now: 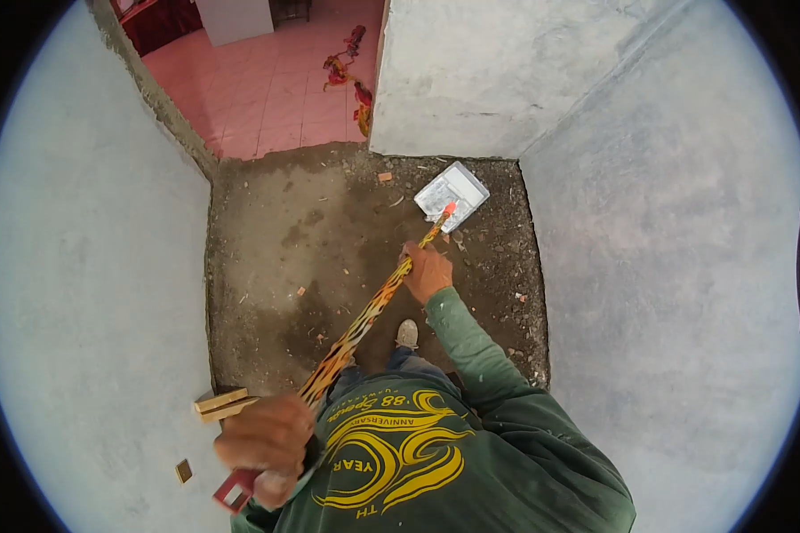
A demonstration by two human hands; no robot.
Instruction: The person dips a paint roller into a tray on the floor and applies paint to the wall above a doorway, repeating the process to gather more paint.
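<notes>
A long pole with a yellow, orange and black pattern runs diagonally across the view. My left hand is closed round its near end at the lower left, where a red end piece sticks out below the fist. Further up the pole, my right hand grips it with wrapped fingers. The pole's orange-red far tip lies over a white tray on the floor. Whether the tip touches the tray, and what is fixed to it, I cannot make out.
Grey plastered walls stand on both sides of a rough dirt floor with small debris. Wood blocks lie by the left wall. Beyond a doorway, red and yellow cloth or plastic lies on pink tiles.
</notes>
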